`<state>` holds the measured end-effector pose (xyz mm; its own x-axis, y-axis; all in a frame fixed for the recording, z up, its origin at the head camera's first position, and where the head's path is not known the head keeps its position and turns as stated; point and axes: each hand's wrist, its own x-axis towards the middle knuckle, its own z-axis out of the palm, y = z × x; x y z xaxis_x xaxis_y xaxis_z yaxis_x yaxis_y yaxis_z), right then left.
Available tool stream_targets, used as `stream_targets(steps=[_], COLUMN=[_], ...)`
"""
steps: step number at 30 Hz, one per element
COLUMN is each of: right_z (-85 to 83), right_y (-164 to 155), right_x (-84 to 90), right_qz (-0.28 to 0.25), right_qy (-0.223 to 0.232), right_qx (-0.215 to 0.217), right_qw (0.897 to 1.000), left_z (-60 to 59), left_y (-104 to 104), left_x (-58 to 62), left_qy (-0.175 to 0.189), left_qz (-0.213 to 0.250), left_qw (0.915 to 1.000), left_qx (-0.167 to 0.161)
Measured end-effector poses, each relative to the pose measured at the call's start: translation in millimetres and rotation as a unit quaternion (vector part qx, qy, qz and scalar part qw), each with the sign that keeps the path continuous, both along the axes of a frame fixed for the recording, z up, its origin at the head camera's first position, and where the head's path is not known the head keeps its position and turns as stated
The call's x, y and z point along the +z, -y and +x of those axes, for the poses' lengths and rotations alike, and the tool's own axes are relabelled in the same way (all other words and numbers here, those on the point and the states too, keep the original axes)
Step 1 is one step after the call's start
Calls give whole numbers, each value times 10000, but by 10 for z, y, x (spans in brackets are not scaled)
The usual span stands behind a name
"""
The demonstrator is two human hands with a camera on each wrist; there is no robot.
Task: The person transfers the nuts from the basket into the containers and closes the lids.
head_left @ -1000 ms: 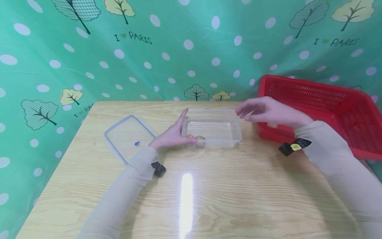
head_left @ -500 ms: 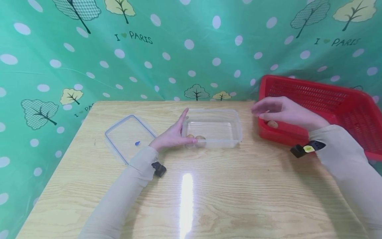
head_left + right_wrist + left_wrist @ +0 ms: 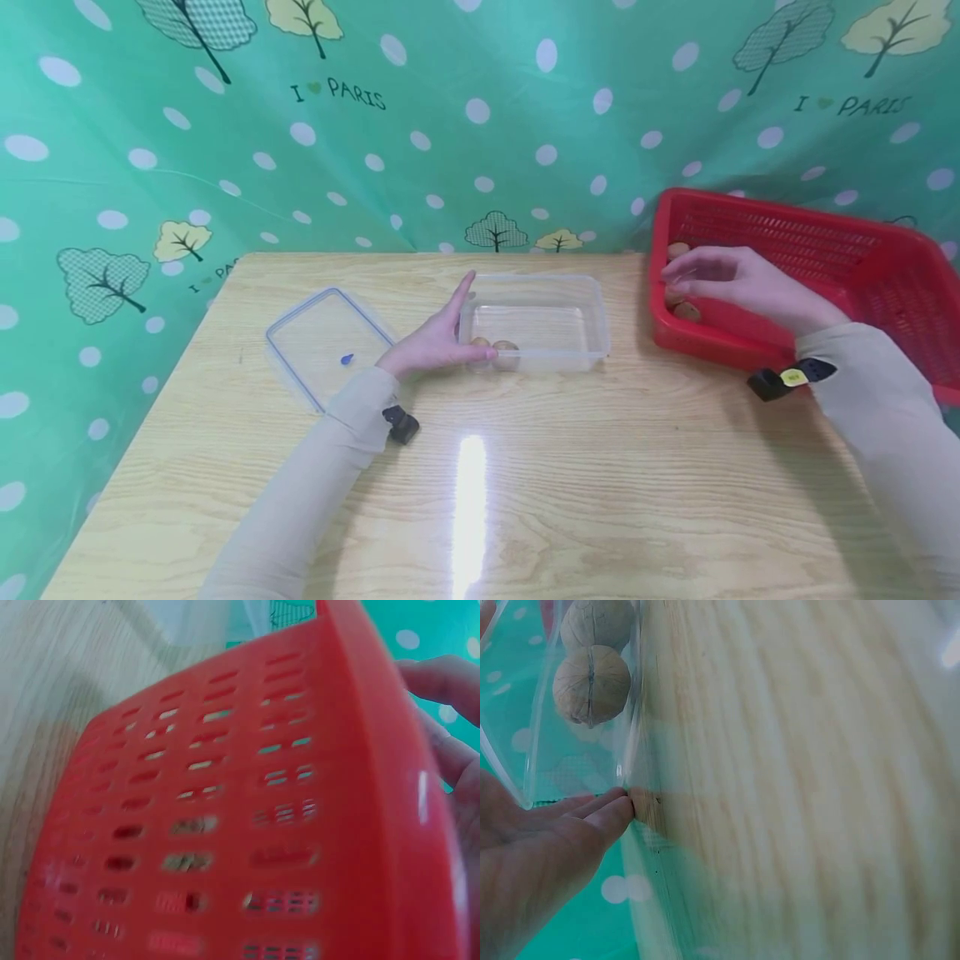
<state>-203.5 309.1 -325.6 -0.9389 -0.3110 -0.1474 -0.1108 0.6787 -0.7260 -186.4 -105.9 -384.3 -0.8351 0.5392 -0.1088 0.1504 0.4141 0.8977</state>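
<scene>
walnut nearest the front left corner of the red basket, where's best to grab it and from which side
Probably from above: pinch the walnut across its round sides with fingertips. The red basket wall blocks a sideways approach, and the right hand already hovers over it, fingers loose.

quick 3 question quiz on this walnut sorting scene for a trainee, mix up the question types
1. True or false: the clear container already holds two walnuts.
2. Multiple choice: where is the right hand? A) on the lid B) over the near left corner of the red basket C) inside the clear container
3. Fill in: the left hand rests with straight fingers against the container's ____ side.

Key
1. True; the left wrist view shows both through the wall.
2. B; loose walnuts lie in the basket by its fingers, and the hand holds nothing that shows.
3. Left; the blue-edged lid lies flat on the table further left.
</scene>
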Motion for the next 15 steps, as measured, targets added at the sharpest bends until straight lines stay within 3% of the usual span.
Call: stream_targets(steps=[15], right_z=[-47], right_y=[-198], right_x=[-150], right_qz=[15], right_qy=[131], right_qx=[52], right_qw=[9999], left_z=[1], left_y=[-20], left_x=[13], left_qy=[-27], left_qz=[-46], left_qw=[10000], left_qx=[22])
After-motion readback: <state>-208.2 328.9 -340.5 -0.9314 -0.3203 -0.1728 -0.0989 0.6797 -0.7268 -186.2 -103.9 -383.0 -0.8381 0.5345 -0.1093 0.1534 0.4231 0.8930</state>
